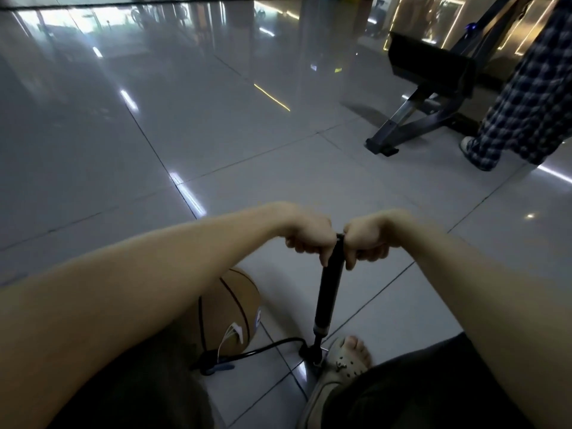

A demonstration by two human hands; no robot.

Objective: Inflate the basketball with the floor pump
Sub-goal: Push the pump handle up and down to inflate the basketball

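A black floor pump (pixel 328 292) stands upright on the tiled floor, its base under my sandalled foot (pixel 348 359). My left hand (pixel 309 235) and my right hand (pixel 366 239) are both shut on the pump handle, one on each side of the barrel top. The handle sits low, right at the barrel. A tan basketball (pixel 229 311) lies on the floor left of the pump, partly hidden by my left forearm. A black hose (pixel 266 348) runs from the pump base to a connector (pixel 213 363) at the ball's near side.
A black exercise machine frame (pixel 427 97) stands at the far right. Beside it is another person's leg in checked trousers (pixel 526 97), with a shoe (pixel 473 153) on the floor. Glossy grey floor tiles (pixel 154 119) stretch ahead and to the left.
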